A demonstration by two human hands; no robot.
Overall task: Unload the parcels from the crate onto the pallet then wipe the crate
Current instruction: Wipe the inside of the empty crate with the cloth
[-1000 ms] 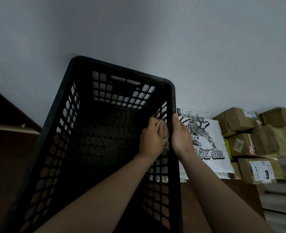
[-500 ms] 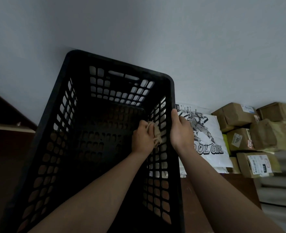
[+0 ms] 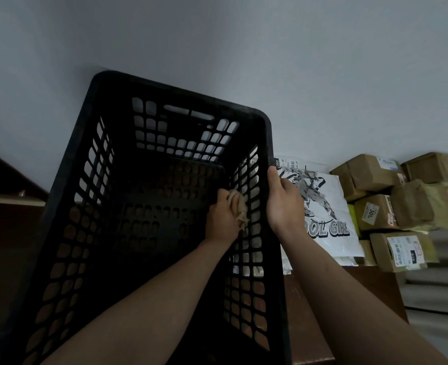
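Crate (image 3: 180, 94), black, latticed: being held with its opening facing the viewer and its long axis running away from the person toward the grey wall, just left of the parcels. Left hand (image 3: 222, 219): being reached inside, forearm extended, fingers curled round a bunched beige cloth (image 3: 240, 210) that is being pressed against the inner right wall. Right hand (image 3: 283, 204): being clasped on the right rim, thumb lying along it. White printed bag (image 3: 325, 233) and brown boxes (image 3: 370, 175): being carried at the far edge of a brown surface (image 3: 362, 291).
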